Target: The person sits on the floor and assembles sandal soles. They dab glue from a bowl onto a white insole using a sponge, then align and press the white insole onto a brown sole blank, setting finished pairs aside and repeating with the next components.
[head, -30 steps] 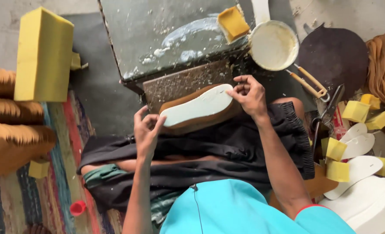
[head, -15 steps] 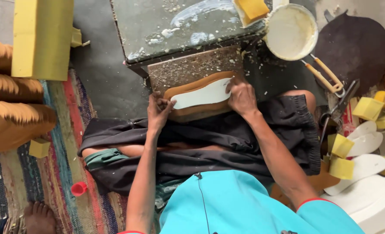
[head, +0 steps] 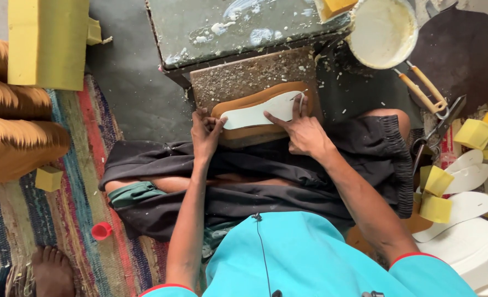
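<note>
A white sole-shaped pattern [head: 258,113] lies on a tan sole-shaped piece [head: 255,98], both flat on a speckled brown board [head: 244,77] in front of my lap. My left hand [head: 205,135] pinches the near-left end of the pattern and the tan piece. My right hand [head: 303,131] presses flat on the right end, fingers spread, with a thin metal tool [head: 301,99] between the fingers at the pattern's edge.
A glue-smeared green table [head: 227,27] stands beyond the board, with a white pot of paste [head: 381,30]. Scissors [head: 439,129], wooden-handled pincers [head: 422,88], yellow foam blocks [head: 475,132] and white soles [head: 469,209] lie right. A big yellow foam slab [head: 49,41], a red cap [head: 101,230] and someone's bare foot [head: 51,269] are left.
The sole pieces came down from a tilted hold onto the board. My right hand shifted from the far edge to pressing on the right end; the view moved closer.
</note>
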